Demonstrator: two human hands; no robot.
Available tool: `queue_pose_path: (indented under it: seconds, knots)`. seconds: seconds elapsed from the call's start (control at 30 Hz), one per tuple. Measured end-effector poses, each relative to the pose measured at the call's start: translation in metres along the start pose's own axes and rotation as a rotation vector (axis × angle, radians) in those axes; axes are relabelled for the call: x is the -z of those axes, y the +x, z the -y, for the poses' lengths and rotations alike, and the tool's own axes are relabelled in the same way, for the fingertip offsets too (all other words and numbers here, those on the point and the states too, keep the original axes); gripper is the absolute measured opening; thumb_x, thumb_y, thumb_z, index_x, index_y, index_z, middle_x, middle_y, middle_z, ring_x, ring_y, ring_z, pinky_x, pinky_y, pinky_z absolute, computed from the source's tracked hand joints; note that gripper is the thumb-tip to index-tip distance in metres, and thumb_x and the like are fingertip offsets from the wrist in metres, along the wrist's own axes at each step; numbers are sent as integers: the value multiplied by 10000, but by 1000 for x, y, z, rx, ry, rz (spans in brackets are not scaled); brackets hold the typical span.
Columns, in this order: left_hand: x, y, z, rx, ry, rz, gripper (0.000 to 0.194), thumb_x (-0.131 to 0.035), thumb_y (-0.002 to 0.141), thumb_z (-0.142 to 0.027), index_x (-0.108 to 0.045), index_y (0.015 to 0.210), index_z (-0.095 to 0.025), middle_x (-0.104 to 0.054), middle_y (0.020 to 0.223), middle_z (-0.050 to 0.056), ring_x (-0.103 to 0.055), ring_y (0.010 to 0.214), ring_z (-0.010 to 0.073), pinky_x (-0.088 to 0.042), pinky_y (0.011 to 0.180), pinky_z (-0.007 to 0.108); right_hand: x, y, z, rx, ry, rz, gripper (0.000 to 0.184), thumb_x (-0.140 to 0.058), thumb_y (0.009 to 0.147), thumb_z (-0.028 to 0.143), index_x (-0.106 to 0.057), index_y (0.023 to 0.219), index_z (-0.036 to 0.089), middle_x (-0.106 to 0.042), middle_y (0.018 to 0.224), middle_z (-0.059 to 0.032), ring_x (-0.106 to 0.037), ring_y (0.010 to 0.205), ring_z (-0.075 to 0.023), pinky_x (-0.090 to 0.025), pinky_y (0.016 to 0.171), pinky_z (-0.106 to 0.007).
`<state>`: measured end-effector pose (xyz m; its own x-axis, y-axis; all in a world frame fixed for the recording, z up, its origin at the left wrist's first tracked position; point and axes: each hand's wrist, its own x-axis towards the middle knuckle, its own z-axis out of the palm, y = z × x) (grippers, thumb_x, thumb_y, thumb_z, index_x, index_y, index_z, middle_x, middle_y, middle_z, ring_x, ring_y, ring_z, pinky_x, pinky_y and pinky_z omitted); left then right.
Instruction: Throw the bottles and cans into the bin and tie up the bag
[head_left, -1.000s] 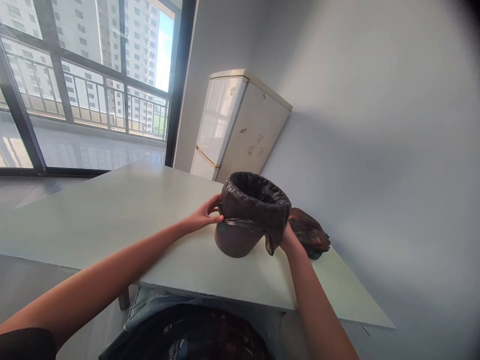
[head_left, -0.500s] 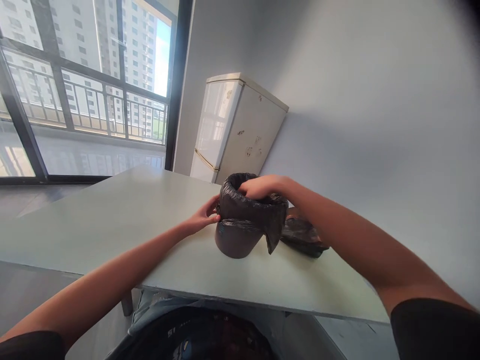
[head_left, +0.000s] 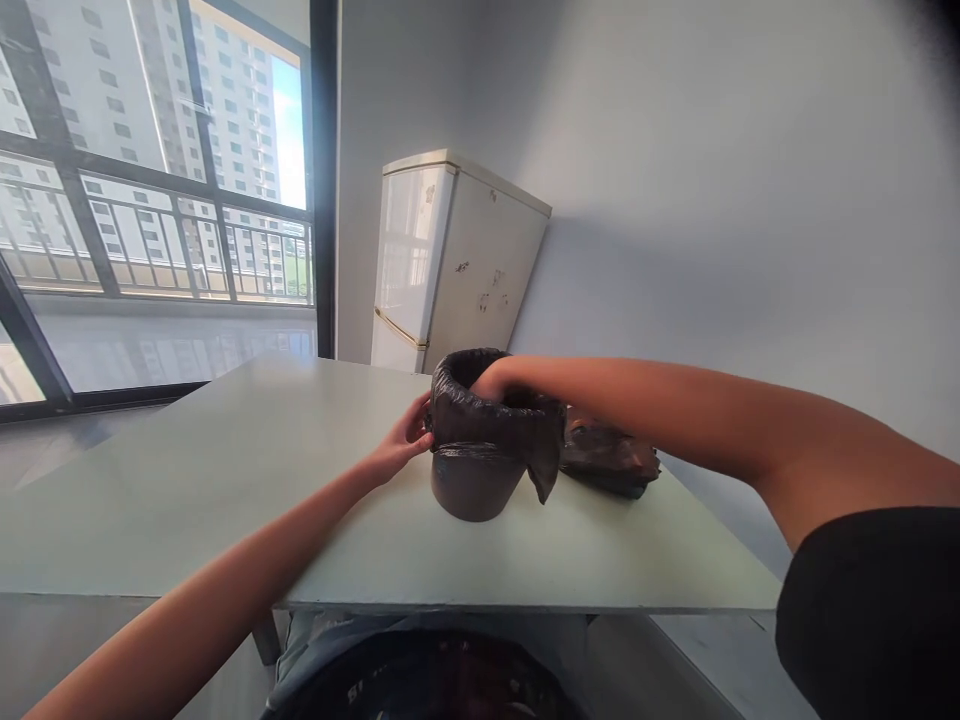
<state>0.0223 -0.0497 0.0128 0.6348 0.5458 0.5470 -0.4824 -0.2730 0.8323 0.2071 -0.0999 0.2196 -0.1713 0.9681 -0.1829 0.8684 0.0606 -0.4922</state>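
Note:
A small dark bin (head_left: 474,485) stands on the pale table (head_left: 225,500), lined with a black plastic bag (head_left: 495,425) folded over its rim. My left hand (head_left: 403,448) presses against the bin's left side at the bag's edge, fingers curled on the plastic. My right hand (head_left: 489,381) reaches over the rim and down into the bin; its fingers are hidden inside the bag.
A crumpled pile of dark bags (head_left: 609,460) lies on the table just right of the bin. A white fridge (head_left: 450,260) stands behind against the wall. A large window with a railing (head_left: 150,200) fills the left. A dark round object (head_left: 435,690) sits below the table's near edge.
My right hand left the bin's right side, came over the rim and now reaches down inside the bag. My left hand stayed on the bin's left side.

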Motion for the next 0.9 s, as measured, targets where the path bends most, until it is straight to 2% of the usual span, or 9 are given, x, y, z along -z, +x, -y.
queue_pose_path:
  seconds: [0.1,0.13,0.23,0.33,0.47,0.57,0.67,0.8,0.9]
  knots:
    - [2,1,2,-14,-12,-36,735,-630,965,-659,-463,1597,-325,-529,1611,117,-496,1470,362,-430,1176,502,29,-18,17,-20,-208,350,140,-801,677,244,-737,773,163,-726,779,-41,-677,759,-232,-528,700,-347]
    - [2,2,2,-10,-17,-44,705,-582,987,-669,-469,1590,-321,-527,1610,114,-513,1451,352,-438,1160,502,38,-31,22,51,-231,320,149,-747,781,316,-736,806,169,-745,840,-48,-676,781,-217,-522,715,-337]
    - [4,3,4,25,-11,-67,656,-476,1027,-683,-479,1571,-317,-514,1617,107,-553,1395,322,-466,1107,481,53,-81,28,260,-177,38,384,-551,995,513,-732,897,188,-754,935,-51,-665,823,-188,-506,744,-316]
    - [6,4,7,55,24,-130,613,-438,1044,-673,-517,1526,-302,-555,1570,104,-574,1345,295,-475,1081,453,43,-132,22,285,-263,-20,370,-635,970,566,-762,1015,222,-743,942,-41,-645,802,-189,-473,699,-311]
    - [8,4,12,67,84,-205,552,-482,1037,-647,-563,1441,-279,-587,1497,95,-588,1280,269,-496,1006,399,13,-166,-2,381,-421,-199,149,-712,934,351,-747,1029,241,-737,974,-42,-646,860,-214,-469,727,-333]
    - [8,3,13,74,137,-204,542,-505,1029,-626,-561,1418,-253,-593,1456,95,-575,1264,262,-508,959,374,2,-168,-17,411,-448,-275,83,-654,922,196,-724,947,233,-724,938,-30,-641,856,-204,-457,738,-327]
    - [7,2,14,93,198,-187,531,-496,1028,-624,-571,1389,-241,-609,1412,94,-581,1218,256,-515,936,377,6,-158,-25,405,-511,-295,109,-628,900,136,-703,895,215,-706,897,-24,-612,772,-181,-414,698,-312]
    - [8,2,16,100,276,-203,504,-502,1019,-631,-593,1326,-242,-605,1385,98,-614,1123,239,-515,865,356,27,-120,-38,409,-593,-443,156,-636,855,92,-724,935,192,-728,930,-36,-616,770,-180,-406,727,-309]
    - [11,2,17,91,331,-232,448,-484,1032,-606,-615,1263,-246,-594,1397,92,-626,1084,223,-515,854,353,53,-78,-60,368,-589,-561,200,-690,823,114,-758,995,192,-759,996,-40,-650,846,-205,-416,735,-308]
